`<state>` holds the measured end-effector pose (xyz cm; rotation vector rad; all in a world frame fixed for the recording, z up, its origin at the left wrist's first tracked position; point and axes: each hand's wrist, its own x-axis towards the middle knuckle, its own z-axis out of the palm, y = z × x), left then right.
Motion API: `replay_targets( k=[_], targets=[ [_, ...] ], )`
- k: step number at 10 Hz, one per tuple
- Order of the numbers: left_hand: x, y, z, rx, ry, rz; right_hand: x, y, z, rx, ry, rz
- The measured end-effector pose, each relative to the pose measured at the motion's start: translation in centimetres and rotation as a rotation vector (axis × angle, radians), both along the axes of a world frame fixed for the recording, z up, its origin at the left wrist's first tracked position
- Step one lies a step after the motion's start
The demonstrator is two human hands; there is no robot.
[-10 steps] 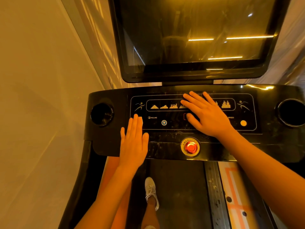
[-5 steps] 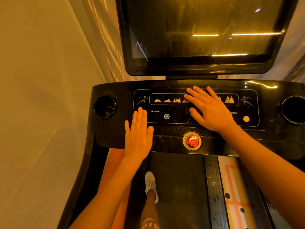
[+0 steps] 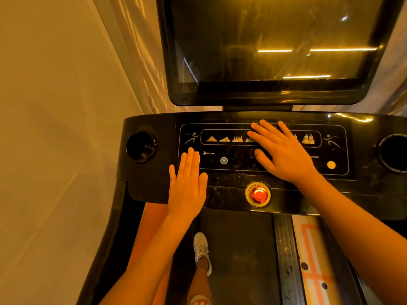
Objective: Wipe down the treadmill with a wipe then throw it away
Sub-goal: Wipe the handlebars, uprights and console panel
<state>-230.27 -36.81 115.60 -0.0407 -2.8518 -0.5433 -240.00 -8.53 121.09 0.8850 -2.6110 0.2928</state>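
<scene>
Resting flat on treadmill console [image 3: 149, 179], left hand [image 3: 187, 186] at front edge, right hand [image 3: 284, 153] mid-panel, fingers straight, both released

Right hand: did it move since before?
No. The right hand stays on the same spot of the panel, just above the red button; only the view shifted.
</scene>
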Motion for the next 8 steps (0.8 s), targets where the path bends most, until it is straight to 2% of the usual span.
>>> replay_targets(
  k=[3, 6, 8],
  targets=[
    [-8.5, 0.8, 5.0, 0.002, 0.009, 0.008, 0.1, 0.0, 0.0, 0.003, 0.002, -0.007],
    [-6.6, 0.8, 3.8, -0.011, 0.035, -0.037, 0.0, 0.0, 0.0, -0.008, -0.004, -0.007],
    [-10.6, 1.3, 5.7, -0.025, 0.047, 0.005, 0.0, 0.0, -0.1, -0.005, 0.001, -0.007]
  ],
)
